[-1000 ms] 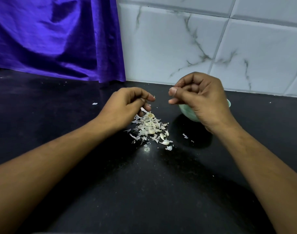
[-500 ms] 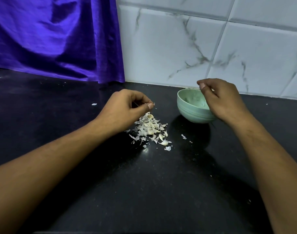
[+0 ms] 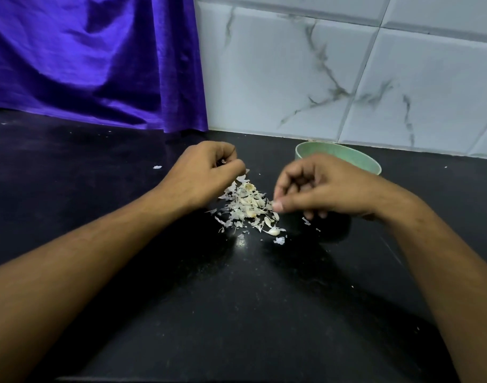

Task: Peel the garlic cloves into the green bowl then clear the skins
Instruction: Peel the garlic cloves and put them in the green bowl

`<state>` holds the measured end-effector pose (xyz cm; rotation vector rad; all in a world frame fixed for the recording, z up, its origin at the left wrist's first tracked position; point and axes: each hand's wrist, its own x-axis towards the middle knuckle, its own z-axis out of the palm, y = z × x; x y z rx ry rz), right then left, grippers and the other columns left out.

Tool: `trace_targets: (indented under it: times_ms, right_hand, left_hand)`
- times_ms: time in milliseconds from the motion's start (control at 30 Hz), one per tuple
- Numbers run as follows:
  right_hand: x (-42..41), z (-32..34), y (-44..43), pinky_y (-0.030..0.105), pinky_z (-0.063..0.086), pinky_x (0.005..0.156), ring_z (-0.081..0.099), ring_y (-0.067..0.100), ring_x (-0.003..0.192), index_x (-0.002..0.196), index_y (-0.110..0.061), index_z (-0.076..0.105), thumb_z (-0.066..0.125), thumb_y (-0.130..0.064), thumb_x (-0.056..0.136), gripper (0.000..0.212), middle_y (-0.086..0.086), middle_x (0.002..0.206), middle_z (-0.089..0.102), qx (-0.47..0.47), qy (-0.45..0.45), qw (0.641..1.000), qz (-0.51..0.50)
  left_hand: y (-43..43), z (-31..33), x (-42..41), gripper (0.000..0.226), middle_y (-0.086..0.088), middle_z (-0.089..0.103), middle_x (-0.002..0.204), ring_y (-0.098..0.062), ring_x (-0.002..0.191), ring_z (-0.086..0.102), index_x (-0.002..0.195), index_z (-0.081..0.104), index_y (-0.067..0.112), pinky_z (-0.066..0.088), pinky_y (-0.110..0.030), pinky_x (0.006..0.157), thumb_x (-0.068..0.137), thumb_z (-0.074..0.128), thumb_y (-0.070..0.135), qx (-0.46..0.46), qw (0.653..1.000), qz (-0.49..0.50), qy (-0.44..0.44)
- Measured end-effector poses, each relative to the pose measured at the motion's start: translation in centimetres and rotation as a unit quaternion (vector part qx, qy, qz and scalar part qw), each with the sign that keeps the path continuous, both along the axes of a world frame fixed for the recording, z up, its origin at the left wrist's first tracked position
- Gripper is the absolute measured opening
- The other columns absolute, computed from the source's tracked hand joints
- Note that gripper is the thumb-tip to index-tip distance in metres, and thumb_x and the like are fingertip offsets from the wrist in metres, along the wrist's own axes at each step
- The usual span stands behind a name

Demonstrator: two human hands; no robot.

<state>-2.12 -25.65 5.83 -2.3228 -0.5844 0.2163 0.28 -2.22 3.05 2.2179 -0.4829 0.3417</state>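
A pile of garlic skins and cloves (image 3: 245, 203) lies on the black counter (image 3: 237, 313). The green bowl (image 3: 336, 150) stands just right of it, near the wall, with my right hand hiding most of it. My left hand (image 3: 206, 172) hovers at the pile's upper left edge, its fingers curled shut around a small piece of garlic skin. My right hand (image 3: 319, 186) is low at the pile's right edge, fingers loosely curled and apart. Its thumb tip touches the skins and I see nothing held in it. The bowl's inside is hidden.
A purple cloth (image 3: 93, 59) hangs down to the counter at the back left. A white marbled tile wall (image 3: 347, 73) rises right behind the bowl. Stray skin flakes (image 3: 279, 240) lie around the pile, and one flake (image 3: 157, 167) sits off to the left.
My right hand has come away from over the green bowl, moving left and down to the pile's right edge. My left hand has stayed shut beside the pile.
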Motion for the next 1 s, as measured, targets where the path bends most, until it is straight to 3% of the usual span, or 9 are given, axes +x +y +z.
trace_targets:
  times_ms: [67, 133, 200, 300, 433, 633, 833, 933, 1000]
  right_hand:
    - [0.0, -0.5, 0.1, 0.023, 0.041, 0.045, 0.059, 0.015, 0.057, 0.094, -0.013, 0.072, 0.086, -0.025, 0.081, 0.023, 0.011, 0.075, 0.069, -0.054, 0.084, 0.995, 0.032]
    - [0.1, -0.9, 0.3, 0.022, 0.040, 0.044, 0.058, 0.013, 0.056, 0.095, -0.015, 0.071, 0.087, -0.024, 0.080, 0.024, 0.011, 0.076, 0.068, -0.083, 0.111, 0.990, 0.037]
    - [0.1, -1.3, 0.5, 0.022, 0.040, 0.043, 0.057, 0.011, 0.054, 0.093, -0.018, 0.070, 0.087, -0.023, 0.081, 0.022, 0.004, 0.073, 0.066, -0.089, 0.108, 0.989, 0.039]
    - [0.2, -1.7, 0.9, 0.021, 0.039, 0.044, 0.056, 0.011, 0.054, 0.093, -0.018, 0.072, 0.084, -0.022, 0.085, 0.015, 0.002, 0.073, 0.066, -0.081, 0.086, 0.992, 0.045]
    - [0.1, -1.9, 1.2, 0.016, 0.039, 0.045, 0.056, 0.009, 0.053, 0.093, -0.018, 0.072, 0.075, -0.020, 0.094, 0.004, -0.006, 0.072, 0.068, -0.087, 0.044, 0.994, 0.052]
    - [0.4, -2.0, 1.3, 0.028, 0.053, 0.053, 0.072, 0.018, 0.070, 0.097, -0.015, 0.060, 0.059, -0.020, 0.104, 0.008, 0.000, 0.085, 0.074, 0.019, -0.010, 1.000, 0.011]
    - [0.8, -2.6, 1.3, 0.032, 0.057, 0.056, 0.074, 0.023, 0.072, 0.099, -0.012, 0.060, 0.057, -0.018, 0.105, 0.009, 0.000, 0.083, 0.074, 0.027, -0.051, 0.998, -0.014]
    - [0.8, -2.3, 1.3, 0.042, 0.058, 0.063, 0.075, 0.026, 0.073, 0.098, -0.011, 0.059, 0.057, -0.015, 0.105, 0.008, 0.014, 0.087, 0.072, 0.087, -0.057, 0.994, -0.037]
    - [0.7, -2.2, 1.6, 0.041, 0.058, 0.063, 0.073, 0.023, 0.069, 0.096, -0.010, 0.058, 0.056, -0.011, 0.105, 0.009, 0.022, 0.092, 0.073, 0.141, -0.048, 0.988, -0.048]
  left_hand:
    - [0.0, -0.2, 0.1, 0.050, -0.006, 0.064, 0.062, -0.009, 0.053, 0.048, 0.068, 0.063, 0.004, 0.042, -0.029, 0.058, 0.101, 0.060, 0.042, 0.000, 1.000, -0.008, -0.003]
    - [-0.1, -0.4, 0.2, 0.055, 0.001, 0.069, 0.063, -0.010, 0.055, 0.058, 0.069, 0.072, 0.013, 0.049, -0.029, 0.066, 0.105, 0.052, 0.049, 0.011, 1.000, -0.021, -0.004]
    - [-0.2, -0.7, 0.4, 0.039, 0.005, 0.076, 0.081, -0.011, 0.070, 0.069, 0.088, 0.079, 0.024, 0.057, -0.034, 0.079, 0.108, 0.049, 0.040, 0.011, 0.999, -0.043, 0.001]
    - [-0.2, -1.0, 0.5, 0.021, 0.010, 0.076, 0.094, -0.006, 0.078, 0.070, 0.115, 0.075, 0.028, 0.057, -0.030, 0.078, 0.106, 0.056, 0.025, 0.015, 0.998, -0.062, -0.001]
    - [-0.4, -1.1, 0.2, 0.012, 0.012, 0.075, 0.088, 0.006, 0.068, 0.064, 0.107, 0.076, 0.029, 0.043, -0.010, 0.061, 0.100, 0.067, 0.029, 0.024, 0.997, -0.066, -0.012]
    - [-0.4, -1.0, 0.3, 0.016, 0.010, 0.074, 0.080, -0.002, 0.064, 0.065, 0.095, 0.076, 0.025, 0.053, -0.022, 0.061, 0.099, 0.068, 0.038, 0.007, 0.996, -0.085, -0.008]
    - [-0.5, -1.3, 0.1, 0.012, 0.012, 0.074, 0.079, -0.004, 0.070, 0.066, 0.093, 0.077, 0.028, 0.052, -0.029, 0.067, 0.097, 0.070, 0.037, 0.032, 0.993, -0.113, 0.004]
    - [-0.5, -1.2, 0.1, 0.012, 0.004, 0.076, 0.081, -0.016, 0.075, 0.070, 0.095, 0.077, 0.024, 0.056, -0.038, 0.072, 0.096, 0.073, 0.035, 0.012, 0.991, -0.131, 0.019]
    - [-0.6, -1.1, 0.1, 0.014, 0.003, 0.077, 0.082, -0.015, 0.075, 0.071, 0.096, 0.077, 0.023, 0.057, -0.035, 0.073, 0.092, 0.077, 0.036, -0.015, 0.989, -0.141, 0.032]
